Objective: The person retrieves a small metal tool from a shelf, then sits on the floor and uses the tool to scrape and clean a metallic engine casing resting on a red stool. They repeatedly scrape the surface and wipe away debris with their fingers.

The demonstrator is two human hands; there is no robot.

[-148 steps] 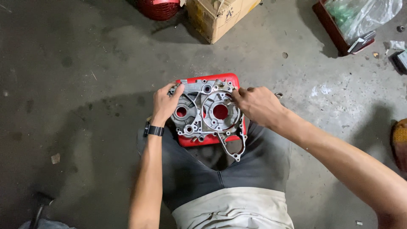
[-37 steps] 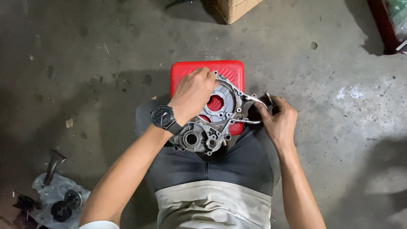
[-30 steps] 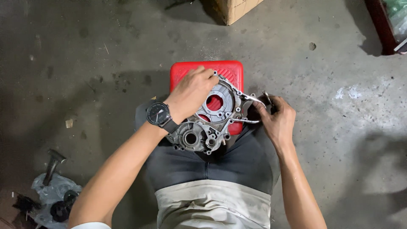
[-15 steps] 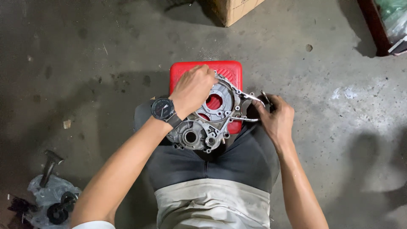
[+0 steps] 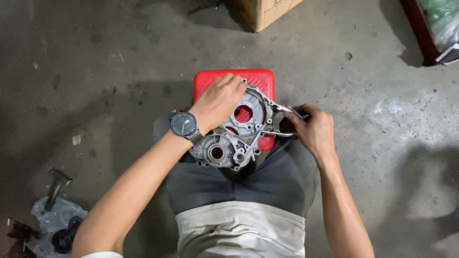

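Silver engine casing (image 5: 236, 136) resting across the person's lap and a red stool (image 5: 260, 79), left hand (image 5: 217, 102) pressing down flat on its top, right hand (image 5: 311, 131) gripping its thin right edge, concrete floor (image 5: 95, 62) lying beneath

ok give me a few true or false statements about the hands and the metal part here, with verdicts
1. The left hand rests on top of the metal engine cover. True.
2. The cover lies over a blue stool. False: the stool is red.
3. The right hand has its grip at the cover's right edge. True.
4. The watch is on the right wrist. False: it is on the left wrist.
5. A cardboard box stands on the cover. False: it stands on the floor beyond.
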